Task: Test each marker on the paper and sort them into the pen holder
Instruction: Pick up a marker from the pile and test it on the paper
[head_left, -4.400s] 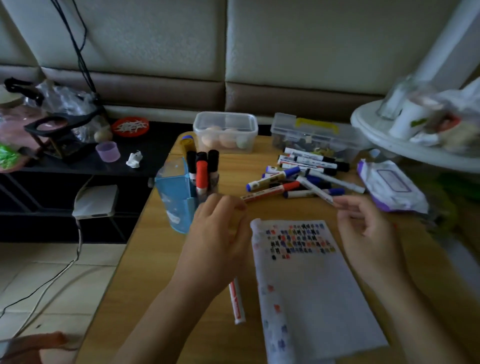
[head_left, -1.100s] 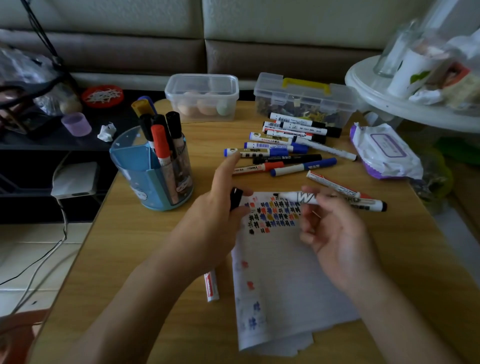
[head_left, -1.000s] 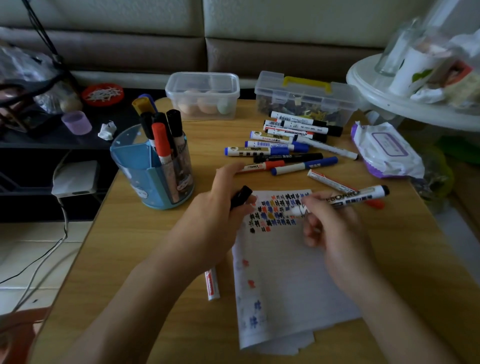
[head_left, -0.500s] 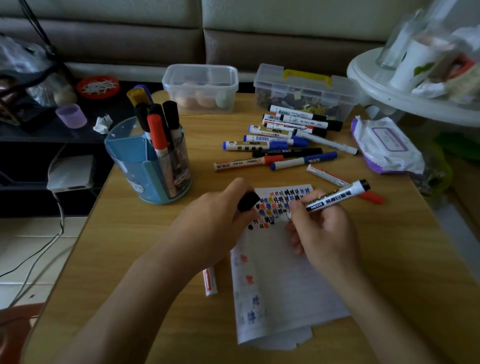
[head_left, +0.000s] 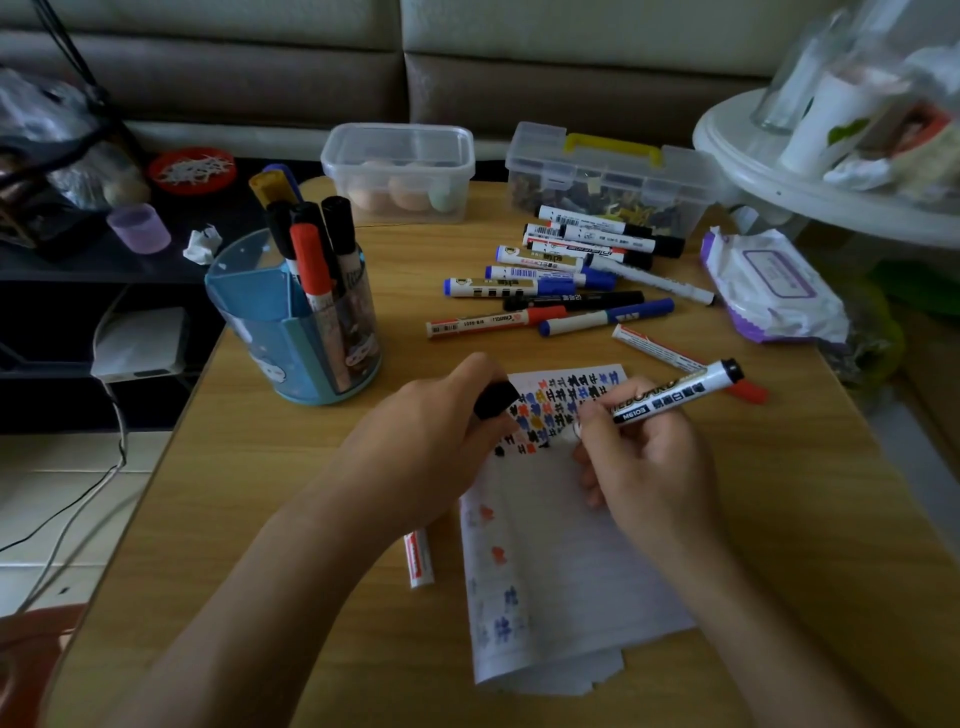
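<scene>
Gripped in right hand (head_left: 649, 467), centre right: one marker (head_left: 675, 396), uncapped, tip down at paper (head_left: 561, 561), just left of the knuckles. Pinched in left hand (head_left: 431, 441), centre: one black cap (head_left: 493, 399). Standing in pen holder (head_left: 296, 338), centre left: four markers, three black-capped, one red. Lying upper centre: pile (head_left: 561, 280) of ten. Lying singly: two red markers, one (head_left: 670, 353) under the held marker, one (head_left: 418, 558) by left wrist.

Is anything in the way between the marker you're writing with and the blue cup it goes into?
Only the person's own left hand, pinching the black cap, lies between the white black-ended marker in the right hand and the blue plastic pen holder. Nothing else visible blocks the way.
</scene>
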